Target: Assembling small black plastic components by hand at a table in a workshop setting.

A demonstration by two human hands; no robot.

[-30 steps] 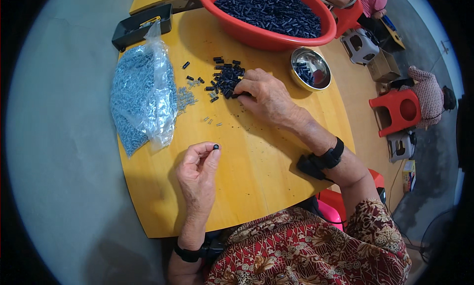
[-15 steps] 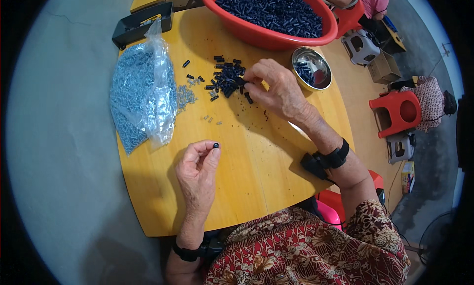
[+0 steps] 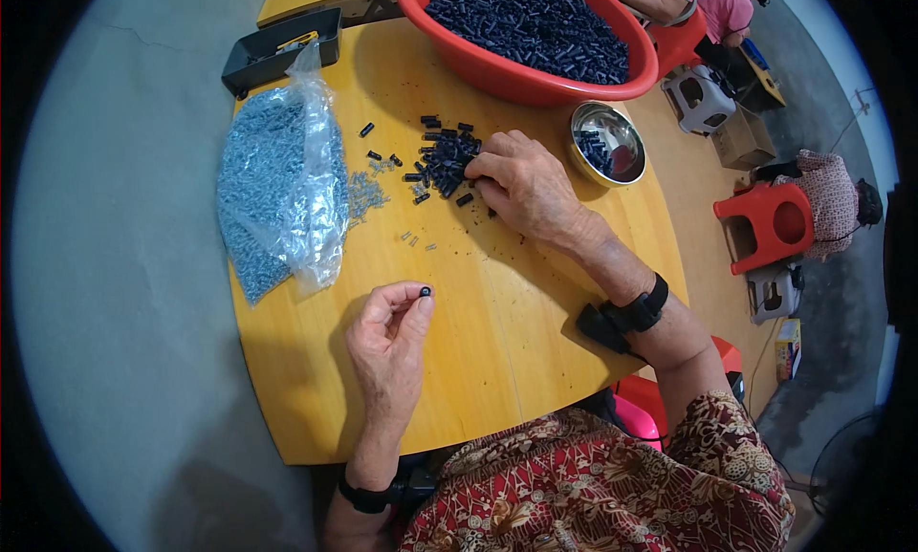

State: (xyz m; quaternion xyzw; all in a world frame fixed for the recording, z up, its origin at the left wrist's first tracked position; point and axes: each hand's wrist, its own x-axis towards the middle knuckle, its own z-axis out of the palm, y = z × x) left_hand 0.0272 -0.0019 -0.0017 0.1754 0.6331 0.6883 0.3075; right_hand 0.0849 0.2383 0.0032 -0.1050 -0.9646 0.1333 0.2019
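Head view: a patterned red-and-brown garment [image 3: 593, 476] is seen nearest, at five o'clock.
Left hand [image 3: 390, 337]: seen over the yellow table [image 3: 497, 370] toward half past seven; a small dark cylinder [image 3: 426, 292] is pinched between thumb and forefinger, one round end exposed.
Right hand [image 3: 531, 189]: placed toward half past one, fingers drawn narrow at the edge of the dark pile; whether a piece is gripped cannot be told, the fingertips being partly hidden.
Clear small parts [image 3: 364, 198]: heaped at ten o'clock, just beside the plastic bag [image 3: 273, 194], by which many bluish parts are held.
Dark pile [image 3: 446, 160]: heaped at twelve o'clock, a few pieces being scattered on its ten o'clock side.
Metal bowl [image 3: 626, 139]: set between one and two o'clock, partly filled with dark cylinders.
Dark tray [image 3: 266, 74]: set at eleven o'clock, a yellow object [image 3: 296, 42] being held inside.
Red basin [image 3: 550, 96]: heaped with dark pieces, past the bowl, toward half past twelve.
Red stool [image 3: 760, 208]: occupied by a person [image 3: 830, 203], at three o'clock.
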